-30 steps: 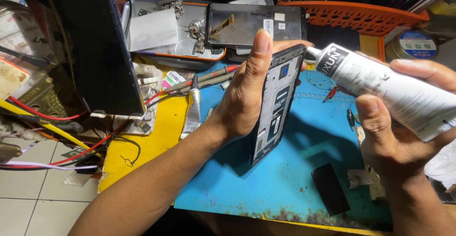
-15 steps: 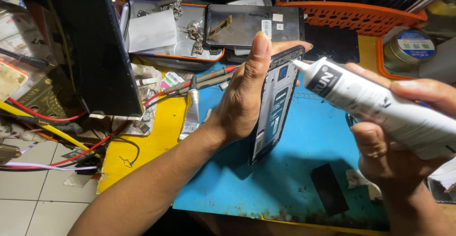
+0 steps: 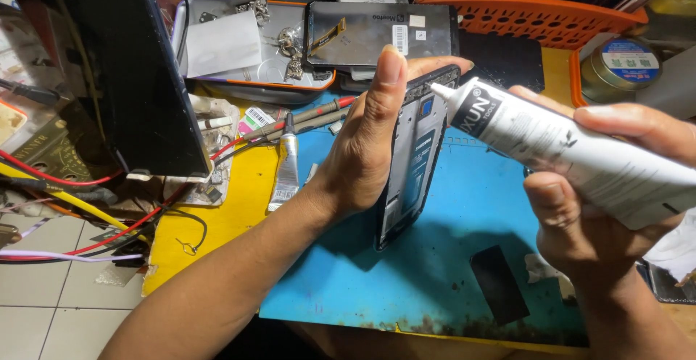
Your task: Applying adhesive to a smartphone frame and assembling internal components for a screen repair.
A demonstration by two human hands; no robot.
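Black plastic phone frame with the inner parts open (image 3: 415, 158), being held upright on its long edge above the blue rubber work mat (image 3: 464, 222), gripped firmly by the left hand (image 3: 370, 142): thumb lying along the near edge, fingers wrapping over the top corner. White soft glue tube with a black band and a thin white nozzle (image 3: 573, 157), being clenched in the right hand (image 3: 587, 208), thumb pressing from below and fingers lying over the top. Nozzle tip touching, or just beside, the top right corner of the frame; hard to tell which.

Lying on the mat near the right wrist, a small flat black rectangle (image 3: 499, 284). Resting behind the frame, a dark phone screen panel with a gold ribbon cable (image 3: 380, 32), partly over a grey tray with an orange rim (image 3: 239, 48). Standing further back, an orange plastic basket (image 3: 536, 15) and a round metal tin (image 3: 622, 66). Leaning at the left, a large black flat panel (image 3: 138, 70). Lying on the yellow tabletop (image 3: 232, 208), a small silver tube (image 3: 288, 168) and red and yellow wires (image 3: 80, 186).
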